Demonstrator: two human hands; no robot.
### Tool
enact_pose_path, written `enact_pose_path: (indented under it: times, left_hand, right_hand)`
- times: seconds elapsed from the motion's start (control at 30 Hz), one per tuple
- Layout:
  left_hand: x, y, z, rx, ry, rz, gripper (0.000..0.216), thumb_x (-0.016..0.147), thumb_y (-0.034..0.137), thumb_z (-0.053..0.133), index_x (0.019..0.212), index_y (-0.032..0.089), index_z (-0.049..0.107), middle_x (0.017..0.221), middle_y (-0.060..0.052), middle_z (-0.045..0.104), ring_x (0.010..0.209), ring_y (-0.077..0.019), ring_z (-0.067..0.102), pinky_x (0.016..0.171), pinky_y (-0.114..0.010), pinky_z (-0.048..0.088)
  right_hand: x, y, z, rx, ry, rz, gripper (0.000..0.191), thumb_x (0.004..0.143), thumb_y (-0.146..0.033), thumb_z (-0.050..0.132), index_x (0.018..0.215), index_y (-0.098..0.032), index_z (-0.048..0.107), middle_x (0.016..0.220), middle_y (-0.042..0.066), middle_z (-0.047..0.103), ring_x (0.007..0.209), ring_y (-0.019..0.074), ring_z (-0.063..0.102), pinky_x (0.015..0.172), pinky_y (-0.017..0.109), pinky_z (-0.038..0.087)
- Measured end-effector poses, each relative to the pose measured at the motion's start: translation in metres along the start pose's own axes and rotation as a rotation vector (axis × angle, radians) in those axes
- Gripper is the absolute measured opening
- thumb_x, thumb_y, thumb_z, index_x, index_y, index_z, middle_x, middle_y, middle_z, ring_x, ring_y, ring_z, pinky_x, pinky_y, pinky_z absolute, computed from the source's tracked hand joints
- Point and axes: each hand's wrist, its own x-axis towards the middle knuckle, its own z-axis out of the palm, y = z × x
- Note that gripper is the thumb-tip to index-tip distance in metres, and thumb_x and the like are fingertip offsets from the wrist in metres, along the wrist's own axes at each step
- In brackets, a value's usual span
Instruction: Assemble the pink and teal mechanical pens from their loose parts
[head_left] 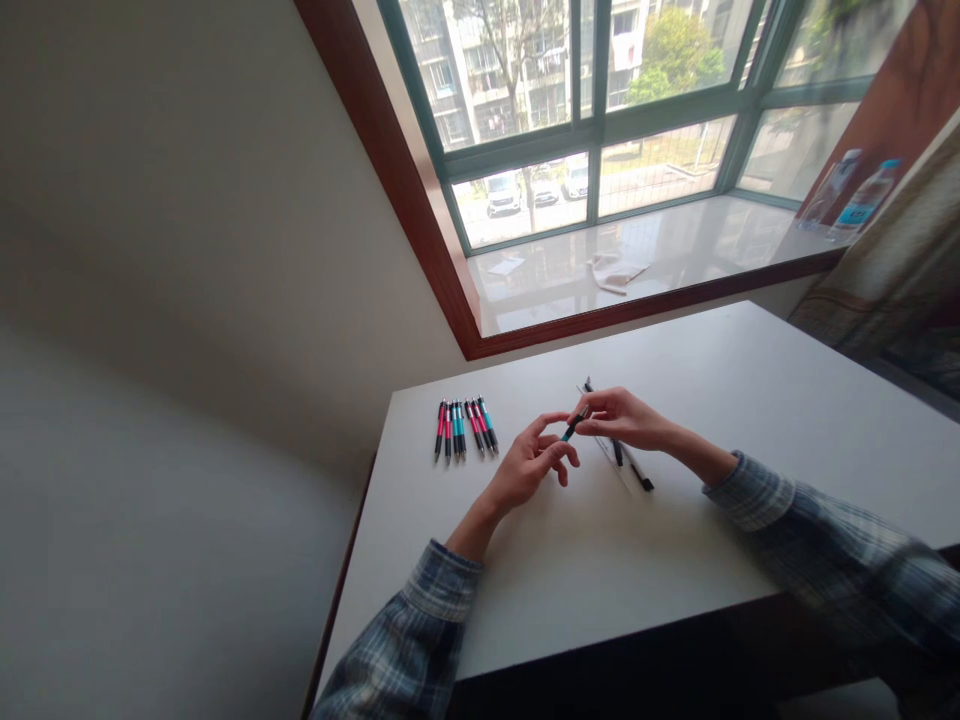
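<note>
Plaid sleeves (420,640) cross the near edge of the table (675,580). My right hand (622,418) pinches one end of a teal pen (574,427) between thumb and forefinger. My left hand (536,460), fingers curled, closes on the other end, just above the tabletop. I judge I'm working this pen's two halves; the next move calls for a firm, straight hold. Loose parts (630,468) lie beneath my right wrist, and a row of pens (463,428) lies further left. No writing is legible.
</note>
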Motion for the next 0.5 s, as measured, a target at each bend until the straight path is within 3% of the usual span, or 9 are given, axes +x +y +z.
enact_pose_path:
  times: [0.1,0.27,0.5]
  left_hand:
    - [0.0,0.001,0.001,0.0,-0.005,-0.012,0.061,0.094,0.047,0.069,0.142,0.015,0.048,0.082,-0.005,0.071,0.057,-0.0124,0.064,0.062,-0.026,0.052]
    - [0.0,0.001,0.0,-0.008,0.003,-0.007,0.065,0.094,0.047,0.069,0.145,0.015,0.045,0.083,-0.005,0.071,0.057,-0.0123,0.063,0.061,-0.026,0.052]
    - [-0.001,0.003,0.004,0.072,0.099,0.033,0.077,0.091,0.045,0.073,0.155,0.017,0.041,0.082,-0.005,0.073,0.058,-0.0112,0.062,0.063,-0.025,0.052]
  right_hand:
    - [0.0,0.002,0.005,0.022,0.054,0.031,0.031,0.085,-0.046,0.079,0.084,-0.016,0.071,0.076,0.002,0.07,0.072,0.0169,0.065,0.07,0.03,0.052]
    - [0.0,0.0,0.012,0.094,0.021,0.024,0.037,0.085,-0.048,0.078,0.105,-0.018,0.074,0.09,0.005,0.073,0.077,0.0181,0.066,0.069,0.03,0.052]
    - [0.0,0.008,0.02,0.138,0.133,0.037,0.033,0.083,-0.047,0.081,0.081,-0.016,0.069,0.074,0.002,0.068,0.068,0.0153,0.062,0.062,0.027,0.045]
